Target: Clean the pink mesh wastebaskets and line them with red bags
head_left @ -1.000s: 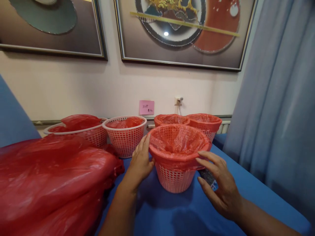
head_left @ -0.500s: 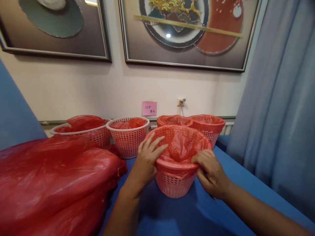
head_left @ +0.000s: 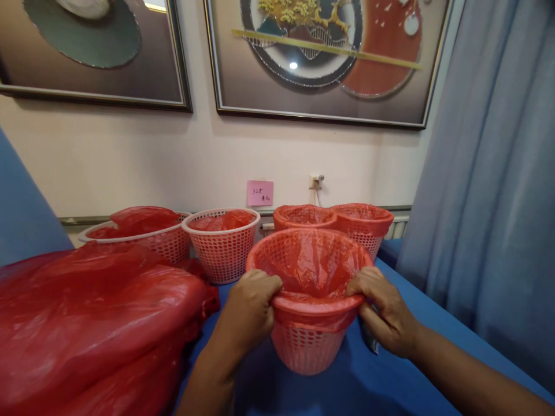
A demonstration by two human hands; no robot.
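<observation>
In front of me is a white perforated plastic basket lined with a red plastic bag, whose edge is folded down over the rim. My left hand is closed on the rim at the left, fingers curled over the bag. At the right, my right hand grips the rim and bag in the same way. A small dark object shows partly beneath my right hand; its kind cannot be made out. The basket leans a little toward me.
Behind stand two bag-lined baskets at the right. A white basket and a wider one hold red bags at the left. A large heap of red plastic covers the left of the blue table. A curtain hangs right.
My left hand has gone from spread fingers at the basket's left side to a closed grip on the rim. The basket and both hands have come slightly nearer to me.
</observation>
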